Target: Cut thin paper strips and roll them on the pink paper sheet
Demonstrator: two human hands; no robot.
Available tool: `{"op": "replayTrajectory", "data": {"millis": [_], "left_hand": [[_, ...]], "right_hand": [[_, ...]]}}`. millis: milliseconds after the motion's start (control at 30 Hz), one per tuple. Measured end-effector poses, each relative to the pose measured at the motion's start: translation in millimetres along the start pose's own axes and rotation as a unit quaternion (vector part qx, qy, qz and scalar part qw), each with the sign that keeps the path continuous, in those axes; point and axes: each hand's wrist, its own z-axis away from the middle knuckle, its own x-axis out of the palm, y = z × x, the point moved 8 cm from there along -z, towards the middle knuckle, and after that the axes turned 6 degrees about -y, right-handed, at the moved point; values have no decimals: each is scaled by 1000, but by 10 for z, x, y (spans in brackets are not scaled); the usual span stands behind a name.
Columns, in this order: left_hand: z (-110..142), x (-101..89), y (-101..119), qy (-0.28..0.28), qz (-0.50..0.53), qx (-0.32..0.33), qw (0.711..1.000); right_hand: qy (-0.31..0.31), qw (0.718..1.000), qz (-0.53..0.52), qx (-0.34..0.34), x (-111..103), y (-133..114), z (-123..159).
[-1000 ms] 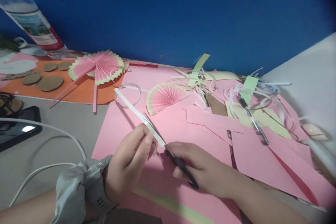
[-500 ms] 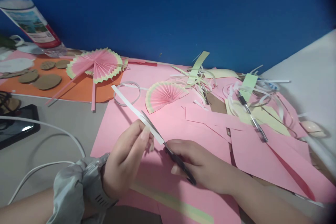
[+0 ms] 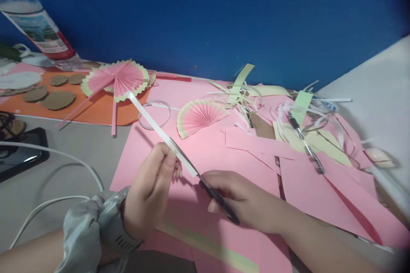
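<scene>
Nearest, well on the near side of the half fan [image 3: 202,118], a yellow-green band [image 3: 221,252] lies along pink paper [image 3: 256,162]. Beyond it, between the band and the half fan, the right hand [image 3: 237,190] is curled around the handles of the black scissors [image 3: 221,201]; how far its fingers sit in the loops cannot be told.

Left of that, also nearer than the half fan, the left hand [image 3: 152,192] pinches the white strip [image 3: 153,123] between thumb and finger, no gap showing. The strip slants up past the half fan's left side, a blade lying along it; whether the blades are parted is unclear.

The strip looks like paper: light, bendable, easily creased or torn. A flat, gentle pinch near the blade should steady it; its free end would probably flop.

Farther out, a round pleated fan [image 3: 131,79] lies left of the half fan, and curly paper scraps [image 3: 243,94] lie to its right.
</scene>
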Motion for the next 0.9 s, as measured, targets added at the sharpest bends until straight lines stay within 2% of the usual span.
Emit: {"op": "replayTrajectory", "data": {"millis": [467, 900], "left_hand": [[17, 4, -22, -10, 4, -1, 1000], [5, 0, 26, -14, 4, 6, 1000]], "right_hand": [[6, 1000, 5, -20, -12, -32, 6], [2, 1000, 18, -9, 8, -19, 1]]}}
